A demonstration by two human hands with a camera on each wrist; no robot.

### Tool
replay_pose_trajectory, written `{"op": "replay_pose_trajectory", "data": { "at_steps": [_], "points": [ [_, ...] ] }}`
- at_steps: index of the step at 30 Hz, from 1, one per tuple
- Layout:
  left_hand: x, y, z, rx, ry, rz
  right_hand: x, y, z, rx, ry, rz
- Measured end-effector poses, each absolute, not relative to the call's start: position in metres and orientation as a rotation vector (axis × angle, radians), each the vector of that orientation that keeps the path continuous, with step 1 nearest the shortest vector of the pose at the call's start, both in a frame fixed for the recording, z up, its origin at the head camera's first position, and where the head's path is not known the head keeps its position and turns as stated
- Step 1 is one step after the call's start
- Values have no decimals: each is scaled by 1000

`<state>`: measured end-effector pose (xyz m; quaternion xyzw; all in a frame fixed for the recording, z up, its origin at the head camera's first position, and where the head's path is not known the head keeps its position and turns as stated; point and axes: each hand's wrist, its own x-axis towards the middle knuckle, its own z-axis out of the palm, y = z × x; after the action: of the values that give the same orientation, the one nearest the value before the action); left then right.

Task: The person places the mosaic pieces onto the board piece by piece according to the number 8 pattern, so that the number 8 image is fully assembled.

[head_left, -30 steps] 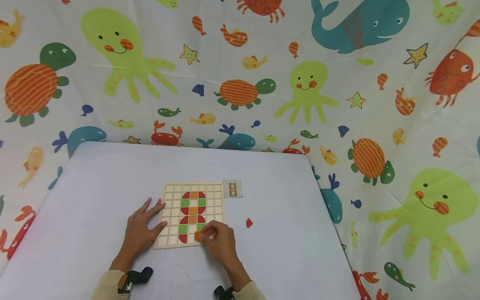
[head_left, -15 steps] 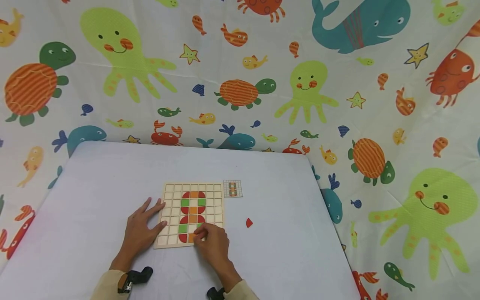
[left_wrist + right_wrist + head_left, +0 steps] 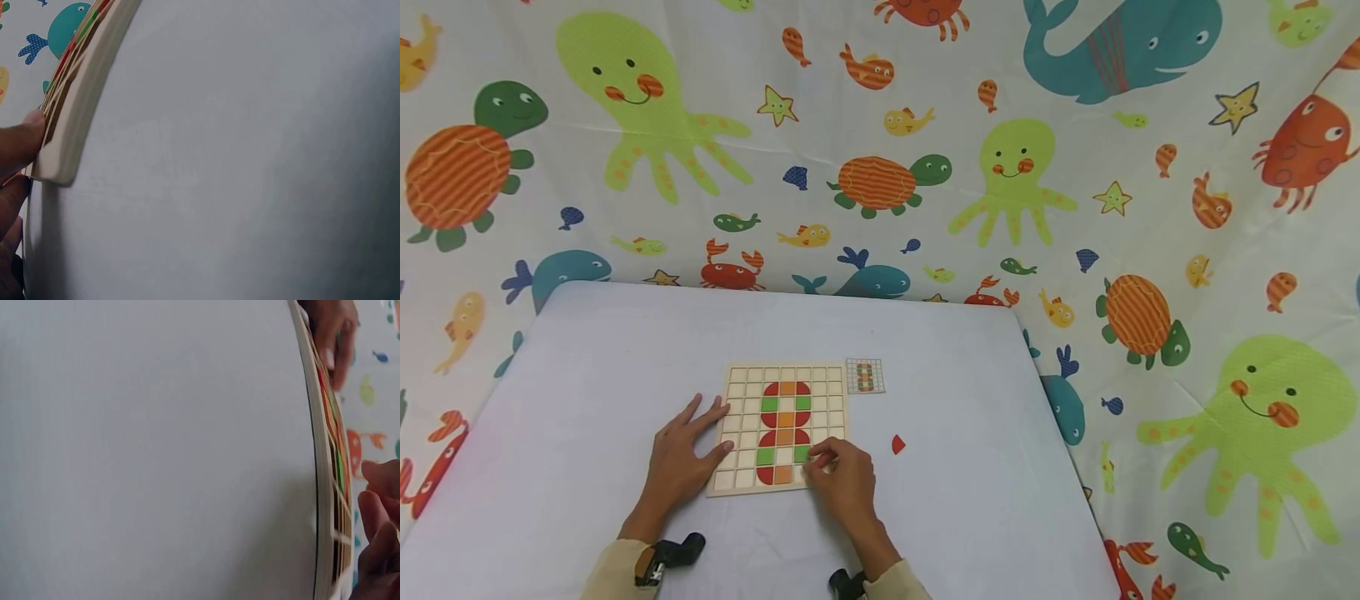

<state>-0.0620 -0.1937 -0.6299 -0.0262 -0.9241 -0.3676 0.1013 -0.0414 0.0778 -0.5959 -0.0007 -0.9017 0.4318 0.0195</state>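
A wooden grid board [image 3: 742, 418] lies on the white table, with red, green and orange tiles set in its middle columns. My left hand [image 3: 677, 454] rests with spread fingers against the board's left side; its thumb [image 3: 24, 140] touches the board's edge in the left wrist view. In the bottom row, an orange square tile [image 3: 783, 475] sits beside a red quarter-round tile [image 3: 765, 476]. Over the lower right part of the board hovers my right hand [image 3: 846, 483], its fingers loosely bent with no tile visible between them. A loose red quarter-round tile [image 3: 898, 445] lies right of the board.
A small pattern card [image 3: 866, 377] with a coloured grid lies at the board's upper right corner. White cloth covers the table [image 3: 970, 500]. Behind it hangs a curtain [image 3: 910, 83] printed with sea animals.
My right hand set the orange square tile into the bottom row, let go of it and moved slightly right. The left hand has stayed in place.
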Motion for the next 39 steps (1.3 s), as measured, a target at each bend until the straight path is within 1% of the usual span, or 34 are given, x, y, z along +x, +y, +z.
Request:
{"op": "replay_pose_trajectory", "data": {
  "at_steps": [8, 13, 17, 26, 32, 39],
  "points": [
    [-62, -194, -629, -70, -2734, -1093, -55, 128, -589, -260, -2763, 1227],
    [-62, -194, -629, -65, -2738, -1089, -61, 157, -595, -418, -2753, 1116],
    [-61, -195, -629, -67, -2738, -1094, -61, 171, -596, -491, -2761, 1049],
    [-62, -194, -629, -67, -2737, -1080, -61, 177, -597, -526, -2803, 987],
    [-62, -194, -629, -64, -2737, -1081, -63, 175, -596, -461, -2864, 974],
    [-63, -194, -630, -64, -2743, -1082, -57, 161, -602, -412, -2791, 1125]
  ]
}}
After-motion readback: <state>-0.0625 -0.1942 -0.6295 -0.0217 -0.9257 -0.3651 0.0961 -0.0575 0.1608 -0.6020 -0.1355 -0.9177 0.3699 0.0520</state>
